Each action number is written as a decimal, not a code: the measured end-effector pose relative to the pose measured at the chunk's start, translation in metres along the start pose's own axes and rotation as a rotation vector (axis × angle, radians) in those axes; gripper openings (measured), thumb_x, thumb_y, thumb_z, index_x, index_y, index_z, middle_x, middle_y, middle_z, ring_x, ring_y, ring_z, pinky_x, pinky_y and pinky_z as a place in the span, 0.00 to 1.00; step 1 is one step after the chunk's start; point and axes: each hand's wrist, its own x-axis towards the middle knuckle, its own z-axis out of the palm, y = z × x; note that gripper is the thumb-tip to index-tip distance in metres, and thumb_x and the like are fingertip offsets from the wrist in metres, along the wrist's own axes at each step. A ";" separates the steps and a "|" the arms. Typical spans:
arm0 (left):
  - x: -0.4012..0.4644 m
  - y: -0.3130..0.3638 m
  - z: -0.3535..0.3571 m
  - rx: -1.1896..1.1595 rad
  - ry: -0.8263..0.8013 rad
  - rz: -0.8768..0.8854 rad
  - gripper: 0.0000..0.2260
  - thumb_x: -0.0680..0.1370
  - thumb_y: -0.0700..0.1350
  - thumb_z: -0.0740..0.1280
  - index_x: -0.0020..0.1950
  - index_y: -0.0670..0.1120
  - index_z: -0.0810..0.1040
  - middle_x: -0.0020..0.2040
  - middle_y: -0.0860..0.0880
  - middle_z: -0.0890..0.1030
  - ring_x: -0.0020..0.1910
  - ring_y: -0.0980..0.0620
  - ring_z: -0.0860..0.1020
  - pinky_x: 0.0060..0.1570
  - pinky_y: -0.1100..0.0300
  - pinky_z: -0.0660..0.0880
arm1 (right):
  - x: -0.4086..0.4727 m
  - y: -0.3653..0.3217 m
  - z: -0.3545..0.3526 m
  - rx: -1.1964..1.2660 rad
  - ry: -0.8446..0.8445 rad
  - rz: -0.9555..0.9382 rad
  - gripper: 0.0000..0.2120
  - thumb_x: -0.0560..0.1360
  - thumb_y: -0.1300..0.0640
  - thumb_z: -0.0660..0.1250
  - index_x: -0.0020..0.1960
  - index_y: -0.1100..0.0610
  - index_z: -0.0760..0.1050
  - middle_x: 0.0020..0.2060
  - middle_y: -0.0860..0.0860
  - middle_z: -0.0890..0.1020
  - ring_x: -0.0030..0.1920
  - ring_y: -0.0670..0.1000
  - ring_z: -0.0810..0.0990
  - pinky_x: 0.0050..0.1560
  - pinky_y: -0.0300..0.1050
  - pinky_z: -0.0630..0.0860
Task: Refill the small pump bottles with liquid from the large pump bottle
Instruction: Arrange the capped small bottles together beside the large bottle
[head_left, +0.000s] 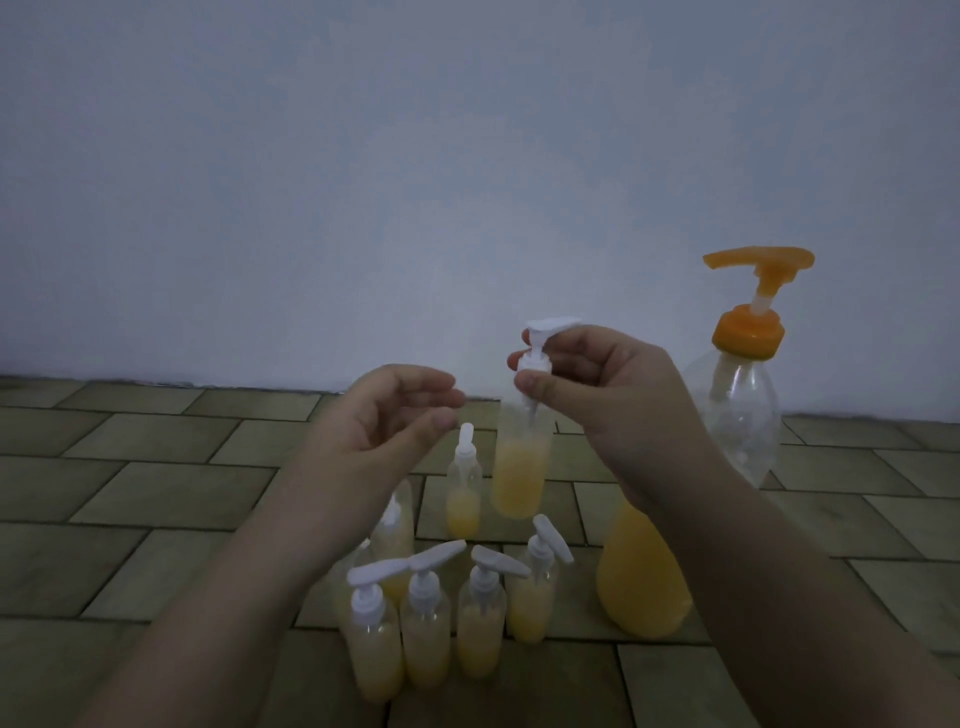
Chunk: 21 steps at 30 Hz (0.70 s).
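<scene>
The right hand (587, 384) pinches the white pump collar (532, 364) of a part-filled small bottle (519, 467), hanging it above the tiled floor (156, 467) — probably to seat the cap; the left hand (384, 415) hovers loosely curled, empty — ready to steady it

Small pump bottles (426, 618) cluster left of the large pump bottle (737, 410), seemingly apart.

No readable text, label, brand or number shows on any bottle or surface.
</scene>
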 end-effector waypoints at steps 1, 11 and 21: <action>-0.004 -0.003 -0.005 0.004 0.024 -0.009 0.16 0.67 0.52 0.64 0.53 0.52 0.77 0.48 0.58 0.83 0.49 0.60 0.81 0.48 0.64 0.78 | 0.000 0.007 0.001 0.005 0.021 0.025 0.12 0.68 0.68 0.72 0.50 0.58 0.79 0.42 0.52 0.86 0.45 0.50 0.84 0.44 0.40 0.80; -0.028 -0.038 -0.029 0.045 0.138 -0.160 0.09 0.75 0.40 0.65 0.51 0.50 0.80 0.47 0.53 0.84 0.46 0.57 0.81 0.47 0.59 0.75 | 0.002 0.065 0.002 -0.360 0.035 0.186 0.17 0.67 0.61 0.75 0.49 0.46 0.74 0.44 0.47 0.83 0.43 0.44 0.82 0.44 0.38 0.79; -0.028 -0.046 -0.036 0.020 0.235 -0.179 0.08 0.76 0.38 0.65 0.49 0.49 0.80 0.43 0.55 0.84 0.44 0.60 0.81 0.44 0.62 0.73 | 0.003 0.087 -0.003 -0.680 -0.104 0.387 0.14 0.64 0.63 0.76 0.43 0.50 0.77 0.40 0.45 0.78 0.41 0.42 0.76 0.36 0.32 0.72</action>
